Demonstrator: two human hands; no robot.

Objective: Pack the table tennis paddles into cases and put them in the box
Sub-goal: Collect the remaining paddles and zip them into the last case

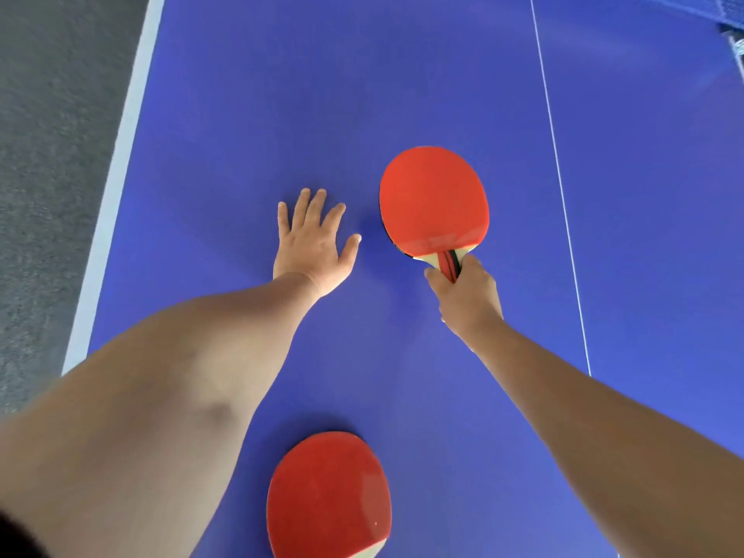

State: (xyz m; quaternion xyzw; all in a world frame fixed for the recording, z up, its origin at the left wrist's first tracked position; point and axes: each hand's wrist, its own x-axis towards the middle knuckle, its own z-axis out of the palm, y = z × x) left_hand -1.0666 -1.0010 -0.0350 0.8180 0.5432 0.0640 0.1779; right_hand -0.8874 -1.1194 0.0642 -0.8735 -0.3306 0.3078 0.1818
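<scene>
My right hand grips the handle of a red-faced paddle, whose blade points away from me just above the blue table. To its left, my left hand is spread flat with straight fingers over the table surface and holds nothing. A second red paddle lies flat on the table near the bottom edge of the view, between my forearms; its handle is cut off by the frame. No case or box is in view.
The table's white left border runs beside grey carpet. A thin white centre line crosses the table at the right. Part of the blue net shows at the top right corner.
</scene>
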